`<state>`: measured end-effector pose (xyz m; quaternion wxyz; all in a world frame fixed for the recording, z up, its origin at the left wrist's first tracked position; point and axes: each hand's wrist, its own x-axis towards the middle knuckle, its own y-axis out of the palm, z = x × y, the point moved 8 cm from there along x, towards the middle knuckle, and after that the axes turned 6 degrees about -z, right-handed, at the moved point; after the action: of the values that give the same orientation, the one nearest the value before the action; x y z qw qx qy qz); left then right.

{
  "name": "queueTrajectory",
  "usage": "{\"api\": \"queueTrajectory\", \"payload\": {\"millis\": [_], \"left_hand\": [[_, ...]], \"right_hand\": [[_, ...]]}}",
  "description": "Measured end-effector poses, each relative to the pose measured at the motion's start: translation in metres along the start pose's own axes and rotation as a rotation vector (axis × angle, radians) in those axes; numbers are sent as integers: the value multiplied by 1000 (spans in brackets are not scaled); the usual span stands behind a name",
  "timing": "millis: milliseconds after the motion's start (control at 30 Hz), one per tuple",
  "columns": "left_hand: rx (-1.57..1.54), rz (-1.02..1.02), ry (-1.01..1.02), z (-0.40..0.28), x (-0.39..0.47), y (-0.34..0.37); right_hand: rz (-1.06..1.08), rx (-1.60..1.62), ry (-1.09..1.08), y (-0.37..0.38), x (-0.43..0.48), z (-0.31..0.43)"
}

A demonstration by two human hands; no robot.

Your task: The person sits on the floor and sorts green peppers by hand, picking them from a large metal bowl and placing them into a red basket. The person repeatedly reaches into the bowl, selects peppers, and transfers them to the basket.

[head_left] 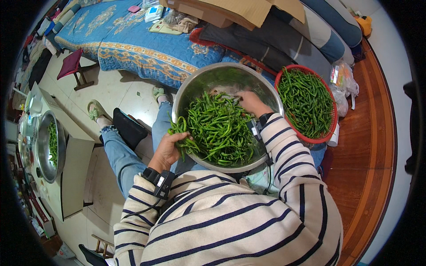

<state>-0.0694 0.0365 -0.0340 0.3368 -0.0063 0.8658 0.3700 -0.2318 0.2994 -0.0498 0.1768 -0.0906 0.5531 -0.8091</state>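
Note:
A large stainless steel bowl (261, 79) rests at my lap and holds a heap of green chili peppers (221, 128). My left hand (169, 149) is at its left rim, closed around a bunch of green chili peppers (183, 134) that stick out past the thumb. Inside the bowl, at the far right of the heap, is my right hand (252, 102). Its fingertips point down towards the peppers and the bowl's wall, and they are too blurred to tell whether they grip anything. Each wrist wears a strap with a small black device.
Right of the bowl stands a red plastic basket (289, 68) full of green chilies. A low table (78, 166) at left carries another metal bowl (60, 148) with green peppers. Beyond lies a blue patterned sofa cover (146, 50) with a cardboard box (233, 10). A maroon folding stool (70, 64) stands far left.

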Motion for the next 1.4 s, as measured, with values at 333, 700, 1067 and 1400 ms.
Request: {"api": "queueTrajectory", "payload": {"millis": [333, 700, 1067, 1400], "left_hand": [[-4, -18, -5, 1, 0, -2], [-3, -25, 1, -3, -5, 4], [-30, -3, 20, -4, -12, 18], [-54, 126, 59, -6, -23, 31]], "right_hand": [[-3, -308, 66, 8, -37, -13], [-30, 887, 472, -52, -67, -3], [155, 1004, 122, -12, -64, 214], [-187, 755, -97, -9, -67, 246]]}}
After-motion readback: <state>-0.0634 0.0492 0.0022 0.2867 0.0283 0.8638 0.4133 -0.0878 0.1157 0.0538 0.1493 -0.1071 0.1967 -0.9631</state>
